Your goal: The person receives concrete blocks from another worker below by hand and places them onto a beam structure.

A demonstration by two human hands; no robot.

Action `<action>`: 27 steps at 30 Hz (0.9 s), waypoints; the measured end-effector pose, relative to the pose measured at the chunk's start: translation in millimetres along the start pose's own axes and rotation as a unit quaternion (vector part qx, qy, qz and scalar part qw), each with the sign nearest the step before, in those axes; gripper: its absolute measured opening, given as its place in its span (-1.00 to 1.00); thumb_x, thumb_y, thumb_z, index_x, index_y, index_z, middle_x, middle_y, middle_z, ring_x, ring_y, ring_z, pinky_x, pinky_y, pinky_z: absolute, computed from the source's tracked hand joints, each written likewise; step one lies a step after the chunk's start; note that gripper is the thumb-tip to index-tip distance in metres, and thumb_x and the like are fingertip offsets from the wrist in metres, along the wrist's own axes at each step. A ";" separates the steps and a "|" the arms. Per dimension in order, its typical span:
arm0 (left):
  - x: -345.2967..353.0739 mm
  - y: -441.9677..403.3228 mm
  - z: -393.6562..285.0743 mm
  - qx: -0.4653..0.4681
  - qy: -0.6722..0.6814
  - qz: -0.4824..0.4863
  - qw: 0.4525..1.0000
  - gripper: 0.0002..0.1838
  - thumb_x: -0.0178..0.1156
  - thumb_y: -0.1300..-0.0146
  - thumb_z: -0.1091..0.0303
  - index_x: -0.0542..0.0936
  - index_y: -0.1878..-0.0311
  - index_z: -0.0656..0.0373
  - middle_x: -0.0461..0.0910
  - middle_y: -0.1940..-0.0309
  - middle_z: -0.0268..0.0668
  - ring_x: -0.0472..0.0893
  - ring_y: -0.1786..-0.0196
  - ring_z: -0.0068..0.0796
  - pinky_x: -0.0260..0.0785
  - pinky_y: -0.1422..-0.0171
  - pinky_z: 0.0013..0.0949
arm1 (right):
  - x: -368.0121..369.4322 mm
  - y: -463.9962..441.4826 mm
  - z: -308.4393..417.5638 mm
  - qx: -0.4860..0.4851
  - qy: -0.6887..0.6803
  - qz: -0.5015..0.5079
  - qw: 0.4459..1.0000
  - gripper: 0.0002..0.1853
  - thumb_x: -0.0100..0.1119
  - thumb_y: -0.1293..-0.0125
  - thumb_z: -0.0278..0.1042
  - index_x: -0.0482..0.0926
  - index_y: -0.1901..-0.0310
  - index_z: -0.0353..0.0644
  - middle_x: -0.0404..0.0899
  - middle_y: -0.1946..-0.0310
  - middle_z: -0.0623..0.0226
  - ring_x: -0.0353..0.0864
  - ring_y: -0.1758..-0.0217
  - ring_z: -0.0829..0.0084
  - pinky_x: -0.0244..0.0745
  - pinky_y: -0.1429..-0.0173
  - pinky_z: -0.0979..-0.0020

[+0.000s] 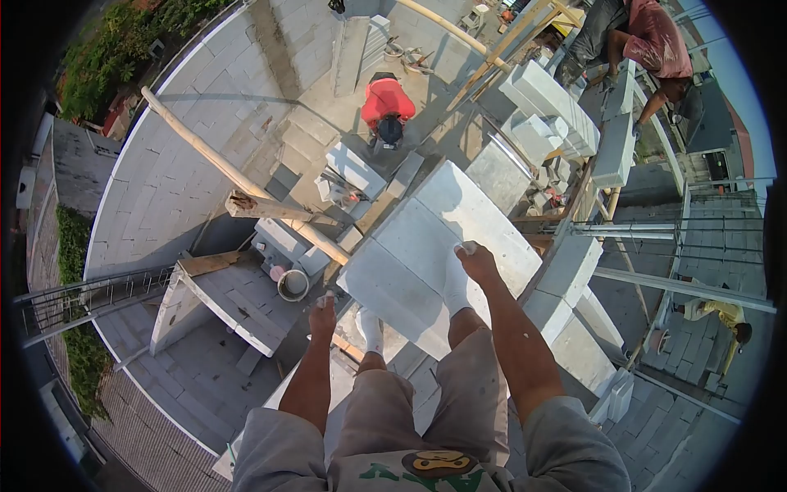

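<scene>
My right hand (475,257) is above the large pale slabs (418,223), close to my right foot in a white sock (456,283). Its fingers are curled together with pale tips; whether anything is inside is too small to make out. Lower and to the left, my left hand (322,310) hangs beside my left foot in a white sock (370,330). Those fingers look curled too, greyish at the tips, and their contents are hidden. A bucket (293,284) stands below, left of my left hand.
A wooden pole (221,170) crosses at left, with a plank end (270,207) jutting out. Below, a person in red (387,102) bends over. A person in a pink shirt (658,45) leans over white blocks (615,152) at upper right. Drops surround the slabs.
</scene>
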State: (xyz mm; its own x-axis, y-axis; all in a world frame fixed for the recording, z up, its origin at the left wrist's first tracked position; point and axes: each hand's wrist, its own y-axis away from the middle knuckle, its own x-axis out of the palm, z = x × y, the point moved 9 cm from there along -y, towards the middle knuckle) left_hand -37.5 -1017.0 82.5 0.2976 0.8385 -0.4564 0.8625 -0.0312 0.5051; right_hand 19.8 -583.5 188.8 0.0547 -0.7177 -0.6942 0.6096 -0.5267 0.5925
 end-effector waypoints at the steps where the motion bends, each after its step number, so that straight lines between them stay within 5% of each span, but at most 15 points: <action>1: 8.4 2.6 6.1 0.000 -0.007 0.010 1.000 -0.54 0.04 -0.29 -0.02 0.53 0.39 0.27 0.50 0.57 -0.09 0.51 0.45 -0.09 0.31 0.28 -0.17 | -1.6 -7.5 4.0 -0.005 0.015 0.000 1.000 -0.46 0.05 -0.20 0.04 0.49 -0.04 -0.27 0.55 0.07 -0.08 0.53 -0.06 0.04 0.40 -0.14 0.23; 5: 28.7 12.3 28.0 -0.059 0.002 0.032 0.998 -0.57 0.03 -0.30 0.00 0.55 0.35 0.25 0.50 0.58 -0.09 0.51 0.47 -0.09 0.31 0.28 -0.17 | 15.9 -37.3 -1.3 -0.006 0.056 0.027 0.998 -0.45 0.06 -0.19 0.04 0.50 -0.03 -0.27 0.55 0.07 -0.08 0.52 -0.05 0.02 0.41 -0.12 0.21; 11: 42.4 -9.2 35.9 -0.027 -0.025 -0.005 0.999 -0.57 0.04 -0.29 0.00 0.58 0.31 0.24 0.50 0.58 -0.10 0.52 0.48 -0.21 0.32 0.28 -0.19 | 28.4 -69.6 8.0 -0.015 0.069 0.052 0.996 -0.46 0.07 -0.19 0.04 0.50 -0.01 -0.28 0.55 0.07 -0.08 0.52 -0.05 0.01 0.42 -0.11 0.21; 19: 80.8 -43.1 -38.0 -0.047 0.079 0.004 0.996 -0.58 0.09 -0.28 0.01 0.56 0.35 0.26 0.46 0.61 -0.20 0.42 0.49 -0.38 0.30 0.28 -0.27 | 10.1 -97.8 31.8 -0.067 0.066 0.043 0.995 -0.52 0.14 -0.16 0.00 0.54 0.05 -0.26 0.60 0.20 -0.05 0.58 0.06 0.02 0.45 -0.03 0.23; 27: 91.7 -52.3 -26.2 -0.062 0.115 0.021 0.991 -0.59 0.12 -0.25 0.03 0.56 0.37 0.27 0.44 0.62 -0.27 0.42 0.49 -0.45 0.29 0.29 -0.29 | 30.9 -92.1 24.8 -0.026 0.047 0.080 0.995 -0.44 0.14 -0.15 0.06 0.50 -0.01 -0.27 0.54 0.05 -0.07 0.51 -0.08 0.03 0.41 -0.13 0.22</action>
State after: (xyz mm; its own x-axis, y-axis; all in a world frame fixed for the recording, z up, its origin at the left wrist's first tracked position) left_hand -66.0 -924.2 33.3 0.2184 0.9401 -0.2617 0.7908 -0.0134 0.6119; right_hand -54.3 -568.5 122.9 0.2262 -0.7435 -0.6293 0.6276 -0.3828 0.6779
